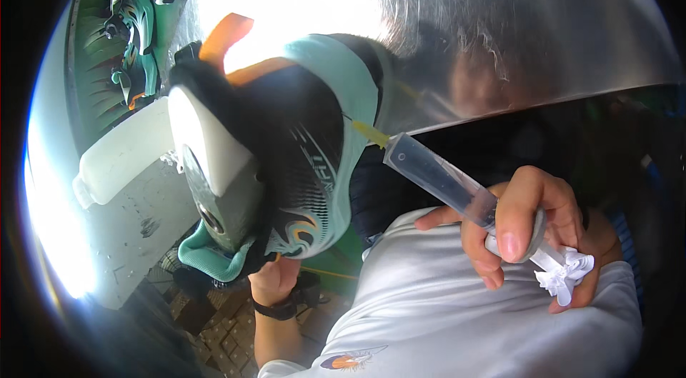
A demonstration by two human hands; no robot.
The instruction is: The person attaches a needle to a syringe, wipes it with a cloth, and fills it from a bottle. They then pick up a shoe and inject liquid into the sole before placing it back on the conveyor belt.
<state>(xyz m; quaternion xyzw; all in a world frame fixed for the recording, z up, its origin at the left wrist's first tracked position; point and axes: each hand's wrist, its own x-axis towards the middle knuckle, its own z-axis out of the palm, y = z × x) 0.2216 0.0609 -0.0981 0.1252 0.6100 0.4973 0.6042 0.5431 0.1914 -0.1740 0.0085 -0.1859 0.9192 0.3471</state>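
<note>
Head view | centre-left: teal-and-black sports shoe (314, 163) on a grey shoe last (214, 178), left hand (275, 278) beneath it, grip cannot be told | right of centre: right hand (532, 231) closed around a clear syringe (439, 178), yellow tip touching the shoe's collar | left edge: white bottle (121, 153) | upper left: 3 more shoes (136, 21)

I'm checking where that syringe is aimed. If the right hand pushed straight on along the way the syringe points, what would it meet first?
The right hand aims the syringe up-left; its yellow tip already seems to sit at the mint edge of the shoe that the left hand holds, though depth is unclear.
</note>
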